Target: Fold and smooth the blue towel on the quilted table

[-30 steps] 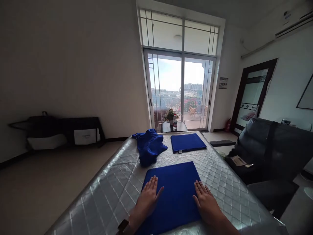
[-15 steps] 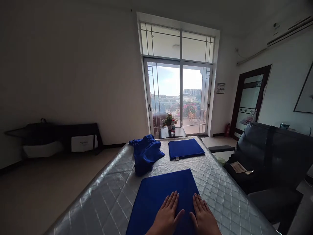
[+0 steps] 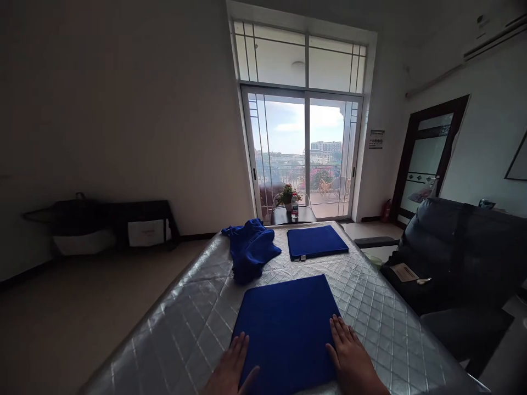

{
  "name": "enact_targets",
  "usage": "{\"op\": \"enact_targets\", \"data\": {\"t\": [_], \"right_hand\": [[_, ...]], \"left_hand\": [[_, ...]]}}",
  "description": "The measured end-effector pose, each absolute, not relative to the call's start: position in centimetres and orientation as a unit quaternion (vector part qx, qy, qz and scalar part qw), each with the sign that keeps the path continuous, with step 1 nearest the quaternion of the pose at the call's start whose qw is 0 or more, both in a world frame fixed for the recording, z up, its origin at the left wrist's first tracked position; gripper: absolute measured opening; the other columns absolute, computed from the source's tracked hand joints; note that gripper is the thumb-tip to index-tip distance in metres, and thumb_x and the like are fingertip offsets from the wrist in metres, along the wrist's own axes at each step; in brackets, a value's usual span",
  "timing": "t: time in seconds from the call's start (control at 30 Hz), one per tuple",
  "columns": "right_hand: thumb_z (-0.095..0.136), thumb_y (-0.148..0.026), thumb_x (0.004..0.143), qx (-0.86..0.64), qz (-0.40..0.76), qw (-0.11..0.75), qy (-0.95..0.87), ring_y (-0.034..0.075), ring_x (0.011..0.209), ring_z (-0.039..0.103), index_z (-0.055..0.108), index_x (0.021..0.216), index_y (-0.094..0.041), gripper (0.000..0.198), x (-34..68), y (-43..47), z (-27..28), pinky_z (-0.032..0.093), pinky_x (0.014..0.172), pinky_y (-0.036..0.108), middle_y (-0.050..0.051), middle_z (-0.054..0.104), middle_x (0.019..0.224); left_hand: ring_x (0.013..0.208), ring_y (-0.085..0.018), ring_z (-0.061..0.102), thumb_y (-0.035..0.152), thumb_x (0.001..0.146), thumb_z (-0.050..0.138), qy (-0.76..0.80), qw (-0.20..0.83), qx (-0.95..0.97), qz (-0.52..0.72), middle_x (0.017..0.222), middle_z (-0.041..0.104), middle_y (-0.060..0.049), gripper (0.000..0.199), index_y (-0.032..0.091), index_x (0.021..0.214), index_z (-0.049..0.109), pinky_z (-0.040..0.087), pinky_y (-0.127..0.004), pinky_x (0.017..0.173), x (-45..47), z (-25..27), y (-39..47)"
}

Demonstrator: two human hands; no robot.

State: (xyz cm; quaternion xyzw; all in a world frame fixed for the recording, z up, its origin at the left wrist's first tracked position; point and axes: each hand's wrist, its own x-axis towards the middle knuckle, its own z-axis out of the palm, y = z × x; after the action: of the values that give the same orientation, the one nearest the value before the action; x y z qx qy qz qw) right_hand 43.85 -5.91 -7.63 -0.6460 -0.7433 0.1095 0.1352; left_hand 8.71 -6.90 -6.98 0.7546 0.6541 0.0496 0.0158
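Observation:
A flat, folded blue cloth [image 3: 290, 329] lies in front of me on the silver quilted table cover [image 3: 197, 323]. My left hand [image 3: 233, 362] rests on its left edge, fingers stretched out and the thumb apart. Over its right edge lies my right hand [image 3: 348, 348], also flat with the fingers extended. Neither hand grips anything. Farther back sits a second folded blue cloth [image 3: 317, 241] with a small white tag on its near edge. To its left is a crumpled blue cloth [image 3: 253, 249].
Right of the table stands a dark armchair [image 3: 436, 252] with a brown card [image 3: 404, 272] on its seat. Beyond the far end, a small table [image 3: 304, 214] holds a potted plant [image 3: 285, 195] and a bottle [image 3: 295, 206]. A white box [image 3: 148, 233] sits against the left wall.
My left hand has moved left, from the middle of the folded cloth to its left edge. My right hand has shifted slightly right. The camera view has tilted a little.

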Motion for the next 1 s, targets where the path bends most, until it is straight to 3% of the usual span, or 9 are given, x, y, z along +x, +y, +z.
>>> {"op": "enact_targets", "data": {"t": [0.1, 0.27, 0.53, 0.73, 0.87, 1.0], "right_hand": [[0.02, -0.053, 0.096, -0.656, 0.115, 0.116, -0.737, 0.02, 0.153, 0.021, 0.024, 0.152, -0.024, 0.064, 43.7, -6.9, -6.9, 0.023, 0.128, 0.045, -0.001, 0.021, 0.163], [0.018, -0.053, 0.096, -0.651, 0.112, 0.124, -0.741, 0.018, 0.153, 0.019, 0.022, 0.152, -0.023, 0.063, 43.6, -7.7, -7.0, 0.023, 0.128, 0.043, -0.003, 0.02, 0.164], [0.022, -0.056, 0.095, -0.651, 0.085, 0.133, -0.743, 0.018, 0.152, 0.023, 0.026, 0.151, -0.028, 0.062, 44.2, -6.6, -9.0, 0.029, 0.126, 0.045, -0.003, 0.025, 0.162], [0.022, -0.055, 0.096, -0.646, 0.069, 0.161, -0.743, 0.018, 0.151, 0.026, 0.025, 0.151, -0.029, 0.061, 44.4, -6.5, -9.7, 0.032, 0.125, 0.046, -0.003, 0.026, 0.163], [0.022, -0.055, 0.096, -0.648, 0.08, 0.152, -0.743, 0.018, 0.151, 0.026, 0.025, 0.151, -0.028, 0.062, 44.2, -6.8, -9.0, 0.03, 0.126, 0.046, -0.002, 0.025, 0.163], [0.02, -0.053, 0.097, -0.649, 0.082, 0.132, -0.745, 0.018, 0.152, 0.023, 0.024, 0.152, -0.026, 0.061, 43.9, -7.1, -8.3, 0.028, 0.127, 0.045, -0.002, 0.023, 0.164]], "left_hand": [[0.152, -0.022, 0.019, 0.061, 0.093, 0.026, 0.657, 0.072, 0.75, 0.007, 0.164, 0.018, -0.008, 0.076, 0.012, 0.151, 0.02, 0.027, -0.042, 0.126, 9.5, -5.2, -7.2], [0.151, -0.026, 0.024, 0.066, 0.092, 0.025, 0.667, 0.079, 0.741, 0.005, 0.163, 0.024, -0.015, 0.082, 0.009, 0.151, 0.027, 0.028, -0.046, 0.126, 13.6, -2.8, -6.3], [0.153, -0.02, 0.015, 0.065, 0.092, 0.025, 0.427, 0.155, 0.884, 0.111, 0.165, 0.018, -0.003, 0.073, 0.03, 0.154, 0.006, 0.027, -0.044, 0.128, 23.0, -3.3, -5.9], [0.153, -0.023, 0.015, 0.07, 0.091, 0.02, 0.579, 0.137, 0.801, 0.062, 0.165, 0.015, -0.006, 0.08, 0.021, 0.154, 0.013, 0.023, -0.047, 0.128, 16.2, -4.5, -6.3], [0.154, -0.021, 0.013, 0.063, 0.093, 0.022, 0.69, 0.085, 0.718, 0.029, 0.165, 0.011, -0.008, 0.077, 0.014, 0.153, 0.014, 0.02, -0.044, 0.128, 9.9, -6.9, -7.5], [0.152, -0.019, 0.019, 0.055, 0.096, 0.021, 0.702, 0.065, 0.707, 0.059, 0.165, 0.017, -0.005, 0.069, 0.018, 0.153, 0.016, 0.026, -0.043, 0.126, 7.6, -8.1, -9.0]]}}
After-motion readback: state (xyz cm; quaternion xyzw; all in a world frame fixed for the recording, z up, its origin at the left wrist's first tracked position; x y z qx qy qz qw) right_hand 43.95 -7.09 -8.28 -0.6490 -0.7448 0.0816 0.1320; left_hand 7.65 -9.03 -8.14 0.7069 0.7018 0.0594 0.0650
